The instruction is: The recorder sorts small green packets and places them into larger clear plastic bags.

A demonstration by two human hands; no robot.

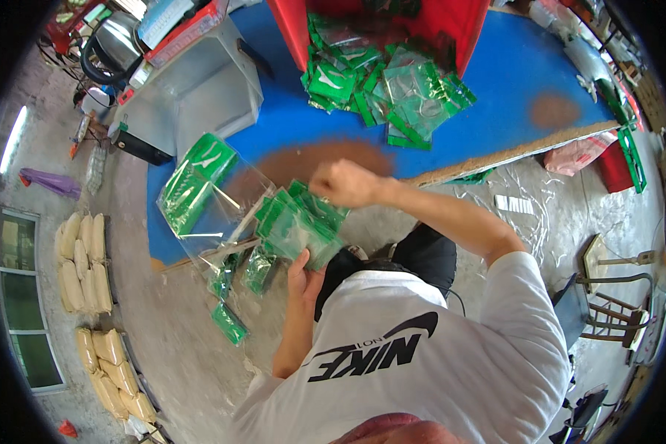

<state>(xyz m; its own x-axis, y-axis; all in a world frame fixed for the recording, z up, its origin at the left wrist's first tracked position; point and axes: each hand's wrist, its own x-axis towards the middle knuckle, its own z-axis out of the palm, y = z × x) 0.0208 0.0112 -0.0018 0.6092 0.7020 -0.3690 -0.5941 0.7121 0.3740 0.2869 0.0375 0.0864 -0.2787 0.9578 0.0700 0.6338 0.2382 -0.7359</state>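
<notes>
My left hand is closed on a fanned stack of flat clear-and-green plastic bags, its thumb on top near the lower edge. My right hand is curled shut just above the stack's far right side, slightly blurred. Whether its fingers pinch anything, I cannot make out. Left of the stack, a larger clear bag with a green printed end lies over the blue tabletop's near edge. Farther away, a loose pile of similar bags spills from a red bin lying on the table.
A translucent plastic box stands at the table's left, beside a steel kettle. Small green packets lie on the floor below. Stacked sacks line the left wall. A chair is at the right.
</notes>
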